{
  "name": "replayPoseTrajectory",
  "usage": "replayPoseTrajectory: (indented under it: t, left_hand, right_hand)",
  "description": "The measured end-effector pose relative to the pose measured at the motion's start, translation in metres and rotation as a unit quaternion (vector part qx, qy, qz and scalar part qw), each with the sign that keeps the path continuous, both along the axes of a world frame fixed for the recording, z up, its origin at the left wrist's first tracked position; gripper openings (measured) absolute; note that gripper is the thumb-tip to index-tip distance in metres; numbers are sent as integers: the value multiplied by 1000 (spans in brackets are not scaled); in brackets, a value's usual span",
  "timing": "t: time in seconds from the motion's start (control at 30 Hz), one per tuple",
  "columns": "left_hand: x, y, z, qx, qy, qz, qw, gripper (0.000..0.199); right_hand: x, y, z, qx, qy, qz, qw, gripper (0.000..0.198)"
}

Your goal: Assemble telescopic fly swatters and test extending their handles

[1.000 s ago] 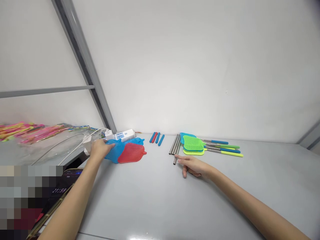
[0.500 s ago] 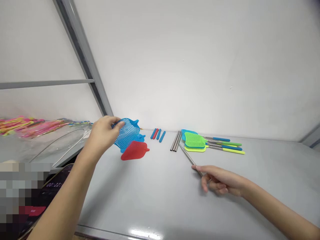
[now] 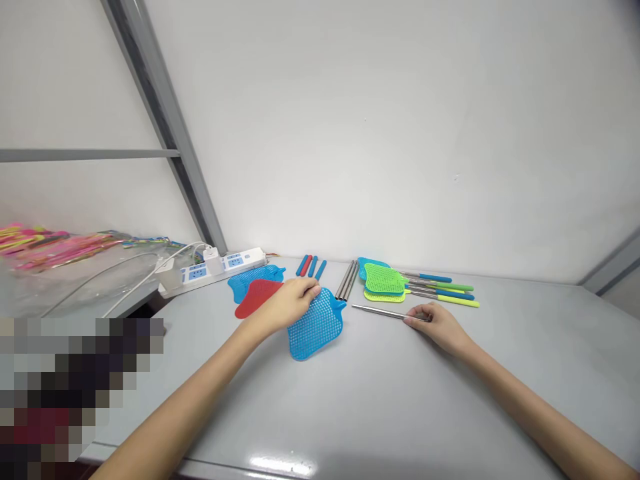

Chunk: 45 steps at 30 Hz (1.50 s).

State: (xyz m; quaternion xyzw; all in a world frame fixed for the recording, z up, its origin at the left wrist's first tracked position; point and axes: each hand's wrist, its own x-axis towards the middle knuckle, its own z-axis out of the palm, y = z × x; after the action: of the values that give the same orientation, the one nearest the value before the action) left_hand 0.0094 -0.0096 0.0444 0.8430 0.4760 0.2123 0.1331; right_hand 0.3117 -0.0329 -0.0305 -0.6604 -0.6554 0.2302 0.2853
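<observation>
My left hand [image 3: 295,303] pinches a blue fly swatter head [image 3: 317,327] by its upper edge, its short neck pointing right. Between the fingers of my right hand [image 3: 435,323] is a thin metal tube [image 3: 377,311], which points left toward that neck with a small gap between. Behind my left wrist lie a red fly swatter head [image 3: 255,295] and another blue fly swatter head [image 3: 253,280]. Several blue and red handle grips [image 3: 310,267] lie in a row at the back. Beside them rest several loose metal tubes [image 3: 347,280].
Whole fly swatters [image 3: 385,280] in blue, green and yellow are piled at the back right, grips to the right. A power strip [image 3: 225,267] with plugs and white cables sits at the back left. Bagged colourful items [image 3: 75,250] lie beyond it. A white wall closes off the table's back.
My left hand has carried the blue swatter head rightward and toward me, away from the pile. My right hand has swung the metal tube nearly level, facing the head's neck.
</observation>
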Motion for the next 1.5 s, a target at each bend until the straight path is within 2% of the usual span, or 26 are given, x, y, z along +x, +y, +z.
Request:
replayPoseTrajectory:
  t: [0.17, 0.27, 0.43, 0.63, 0.87, 1.5]
  left_hand:
    - [6, 3, -20, -7, -29, -2, 1000, 30]
    - [11, 2, -28, 5, -31, -3, 1000, 30]
    - [17, -6, -36, 41, -48, -27, 998, 29]
    - [18, -13, -37, 58, -33, -25, 997, 28]
    - [19, -17, -37, 54, -25, -24, 998, 28]
    - [20, -19, -37, 53, -35, -13, 998, 29]
  right_hand:
    - [13, -12, -5, 11, 65, 52, 996, 30]
    - [14, -15, -4, -16, 133, 82, 988, 30]
    - [14, -19, 0, -55, 272, 67, 958, 32]
    - [10, -28, 6, -90, 352, 75, 929, 31]
    - [6, -31, 9, -102, 371, 89, 919, 30]
    - [5, -33, 13, -105, 341, 114, 927, 30]
